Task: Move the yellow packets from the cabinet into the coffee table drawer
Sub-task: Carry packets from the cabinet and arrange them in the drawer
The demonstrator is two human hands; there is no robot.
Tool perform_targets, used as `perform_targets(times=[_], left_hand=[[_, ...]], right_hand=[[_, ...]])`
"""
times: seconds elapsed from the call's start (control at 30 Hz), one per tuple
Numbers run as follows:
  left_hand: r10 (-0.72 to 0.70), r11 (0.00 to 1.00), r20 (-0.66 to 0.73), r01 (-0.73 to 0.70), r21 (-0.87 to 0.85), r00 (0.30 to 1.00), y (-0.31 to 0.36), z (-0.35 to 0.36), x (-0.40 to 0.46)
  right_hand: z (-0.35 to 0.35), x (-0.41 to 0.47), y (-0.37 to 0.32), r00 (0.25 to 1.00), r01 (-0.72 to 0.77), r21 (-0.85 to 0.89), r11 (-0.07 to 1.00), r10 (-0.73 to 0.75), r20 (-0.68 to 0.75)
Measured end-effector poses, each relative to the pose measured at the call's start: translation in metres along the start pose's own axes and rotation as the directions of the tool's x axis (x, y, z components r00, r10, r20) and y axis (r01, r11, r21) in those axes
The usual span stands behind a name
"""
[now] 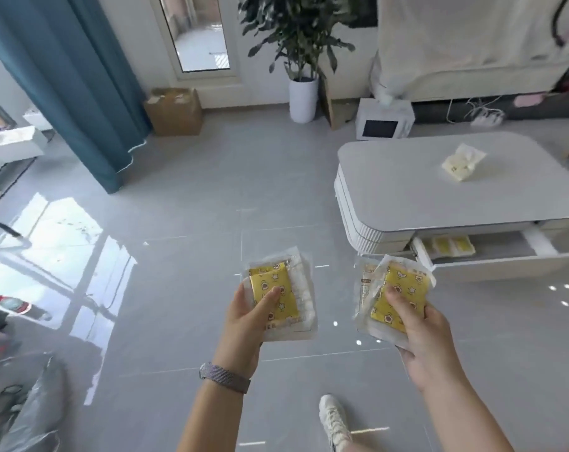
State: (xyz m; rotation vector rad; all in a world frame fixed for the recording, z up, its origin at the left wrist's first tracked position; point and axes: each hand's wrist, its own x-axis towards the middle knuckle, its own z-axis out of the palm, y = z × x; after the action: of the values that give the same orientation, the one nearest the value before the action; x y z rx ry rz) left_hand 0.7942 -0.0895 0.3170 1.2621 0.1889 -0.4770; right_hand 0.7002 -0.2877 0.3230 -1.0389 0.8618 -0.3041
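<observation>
My left hand [244,324] grips a small stack of yellow packets [278,295] in clear wrappers, thumb on top. My right hand [420,334] holds another stack of yellow packets [399,296] the same way. Both stacks are over the grey floor, left of and in front of the white coffee table [390,190]. The coffee table drawer [491,259] stands pulled open at the right, and two or three yellow packets [452,246] lie inside near its left end. The cabinet is out of view.
A pale packet [464,161] lies on the tabletop. A microwave [384,120], a potted plant [302,93] and a cardboard box [174,110] stand at the back. A teal curtain [71,86] hangs left. A bottle [14,303] lies on the floor. My shoe [333,419] shows below.
</observation>
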Motion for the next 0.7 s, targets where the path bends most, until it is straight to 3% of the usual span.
perform_targets(times=[0.33,0.7], left_hand=[[-0.080,0.988,0.222,0.048,0.149,0.972,-0.023,0.114,0.048],[-0.119,0.981,0.337,0.058,0.185,0.934,-0.060,0.296,0.086]], right_hand=[[-0.088,0.040,-0.041,0.968,0.081,0.117,0.990,-0.050,-0.245],[-0.203,0.112,-0.122,0.935,0.133,0.153,0.979,-0.073,-0.348]])
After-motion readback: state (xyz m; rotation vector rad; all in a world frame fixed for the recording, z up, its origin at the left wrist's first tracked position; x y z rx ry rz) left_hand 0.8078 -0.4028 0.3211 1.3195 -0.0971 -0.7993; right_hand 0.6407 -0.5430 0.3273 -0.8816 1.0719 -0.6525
